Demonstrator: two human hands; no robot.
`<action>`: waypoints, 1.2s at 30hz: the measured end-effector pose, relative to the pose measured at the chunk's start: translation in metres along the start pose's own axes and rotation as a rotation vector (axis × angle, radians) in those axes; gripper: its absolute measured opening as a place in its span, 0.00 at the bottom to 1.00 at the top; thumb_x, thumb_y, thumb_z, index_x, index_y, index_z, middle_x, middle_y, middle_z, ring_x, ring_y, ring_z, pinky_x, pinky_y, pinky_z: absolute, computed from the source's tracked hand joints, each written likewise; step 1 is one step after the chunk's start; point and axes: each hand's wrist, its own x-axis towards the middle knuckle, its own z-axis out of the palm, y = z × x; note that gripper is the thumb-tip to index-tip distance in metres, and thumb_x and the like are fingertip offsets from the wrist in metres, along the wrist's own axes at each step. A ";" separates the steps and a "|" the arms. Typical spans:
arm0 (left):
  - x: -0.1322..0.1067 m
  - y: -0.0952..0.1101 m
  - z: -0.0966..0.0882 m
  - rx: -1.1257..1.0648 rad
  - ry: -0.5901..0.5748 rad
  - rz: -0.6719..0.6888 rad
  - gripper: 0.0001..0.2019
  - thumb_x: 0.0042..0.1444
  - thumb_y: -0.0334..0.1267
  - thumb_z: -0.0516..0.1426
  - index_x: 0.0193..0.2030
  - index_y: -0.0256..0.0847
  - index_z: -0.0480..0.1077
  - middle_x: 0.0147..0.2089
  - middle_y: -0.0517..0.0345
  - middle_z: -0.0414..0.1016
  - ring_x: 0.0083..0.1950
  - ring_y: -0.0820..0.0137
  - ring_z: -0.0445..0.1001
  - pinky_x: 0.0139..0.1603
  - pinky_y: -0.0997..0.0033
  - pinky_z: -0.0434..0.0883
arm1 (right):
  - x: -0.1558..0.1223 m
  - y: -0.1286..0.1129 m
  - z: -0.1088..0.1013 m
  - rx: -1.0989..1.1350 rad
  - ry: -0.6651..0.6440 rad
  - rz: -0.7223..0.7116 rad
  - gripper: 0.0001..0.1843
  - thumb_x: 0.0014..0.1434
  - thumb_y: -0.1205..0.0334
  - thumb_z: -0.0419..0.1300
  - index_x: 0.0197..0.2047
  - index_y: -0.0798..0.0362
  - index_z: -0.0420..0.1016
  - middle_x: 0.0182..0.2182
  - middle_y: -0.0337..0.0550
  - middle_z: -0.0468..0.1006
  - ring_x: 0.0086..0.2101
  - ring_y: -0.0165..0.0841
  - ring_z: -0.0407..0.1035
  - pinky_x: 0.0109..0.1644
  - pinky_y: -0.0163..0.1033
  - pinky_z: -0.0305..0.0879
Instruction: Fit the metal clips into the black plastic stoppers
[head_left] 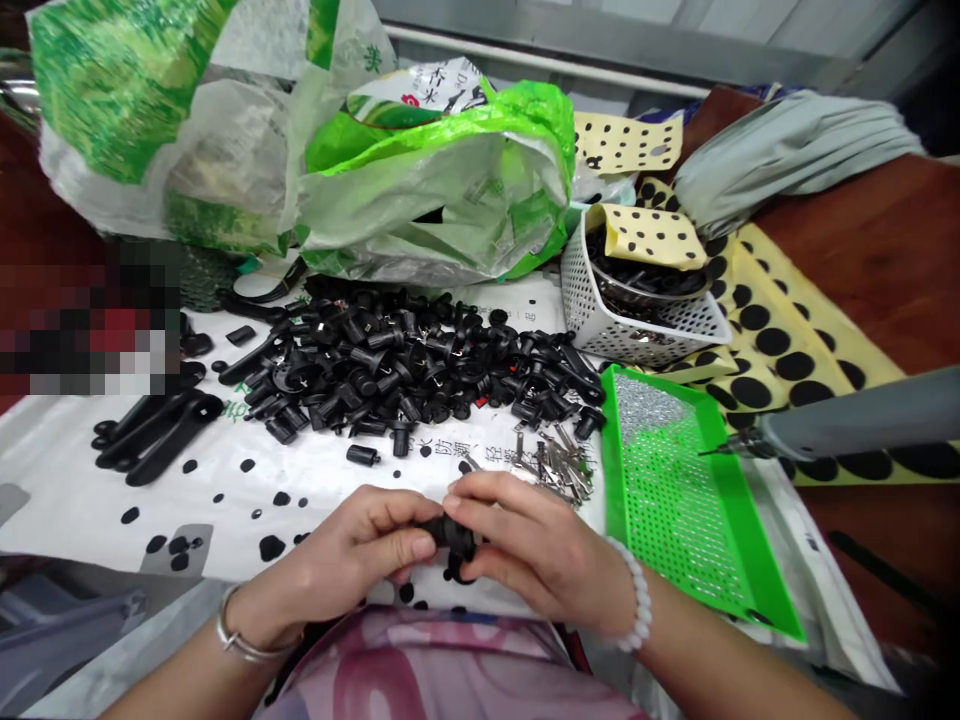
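Close to the table's front edge, my left hand [349,555] pinches one end of a small black plastic part [452,540]. My right hand [536,550] has its fingers closed round the other end, covering some of it. Just beyond my hands lies a heap of black plastic parts [375,365], many with round flanges and short ribbed barrels. A single black cylinder [363,455] rests apart from the heap. Thin metal strips [559,465] are scattered past my right hand. Longer black handle-like pieces [174,435] lie together at the left.
A green perforated tray [765,560] holding small silvery screws [651,400] stands at the right. The tip of an electric screwdriver [840,420] hangs over it. Behind are a white basket [637,335] and plastic bags [442,220]. Yellow sheets with black dots [787,320] lie farther right.
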 end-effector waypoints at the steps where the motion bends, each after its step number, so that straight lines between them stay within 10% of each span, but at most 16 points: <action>1: 0.001 0.001 0.000 0.001 0.003 -0.007 0.11 0.59 0.39 0.52 0.42 0.38 0.73 0.28 0.60 0.69 0.24 0.76 0.63 0.24 0.78 0.65 | 0.000 0.001 -0.002 0.047 0.001 0.021 0.19 0.64 0.60 0.52 0.56 0.59 0.62 0.46 0.55 0.70 0.45 0.35 0.67 0.45 0.39 0.70; 13: 0.023 0.018 0.009 0.959 0.372 0.621 0.12 0.61 0.32 0.49 0.49 0.33 0.67 0.39 0.50 0.74 0.36 0.69 0.72 0.35 0.72 0.70 | -0.001 0.007 -0.005 0.183 0.305 0.215 0.21 0.57 0.60 0.62 0.53 0.55 0.67 0.44 0.51 0.72 0.47 0.35 0.68 0.50 0.43 0.69; 22: 0.029 0.010 0.011 0.806 0.369 0.647 0.12 0.60 0.33 0.52 0.50 0.36 0.68 0.41 0.50 0.76 0.40 0.69 0.74 0.41 0.73 0.72 | 0.004 0.008 -0.005 0.045 0.287 0.388 0.21 0.60 0.46 0.53 0.36 0.58 0.73 0.24 0.41 0.72 0.24 0.29 0.67 0.27 0.35 0.67; 28: 0.034 0.005 0.006 0.531 0.342 0.482 0.11 0.58 0.35 0.55 0.47 0.41 0.72 0.40 0.54 0.78 0.39 0.68 0.76 0.40 0.72 0.73 | 0.000 0.003 -0.016 -0.278 0.057 0.160 0.28 0.63 0.52 0.50 0.61 0.62 0.56 0.52 0.62 0.68 0.47 0.42 0.68 0.45 0.46 0.70; 33: 0.033 -0.001 0.008 0.565 0.264 0.471 0.12 0.59 0.33 0.53 0.48 0.42 0.72 0.41 0.54 0.78 0.40 0.69 0.76 0.40 0.73 0.74 | 0.000 0.006 -0.009 -0.248 -0.004 0.305 0.25 0.65 0.47 0.44 0.38 0.59 0.73 0.24 0.45 0.75 0.25 0.32 0.70 0.28 0.36 0.66; 36: 0.032 -0.007 0.007 0.577 0.322 0.497 0.11 0.57 0.34 0.55 0.46 0.42 0.73 0.41 0.53 0.78 0.41 0.67 0.76 0.41 0.73 0.74 | 0.002 0.005 -0.007 -0.213 0.034 0.348 0.32 0.63 0.41 0.41 0.44 0.61 0.70 0.30 0.49 0.77 0.29 0.34 0.71 0.30 0.37 0.66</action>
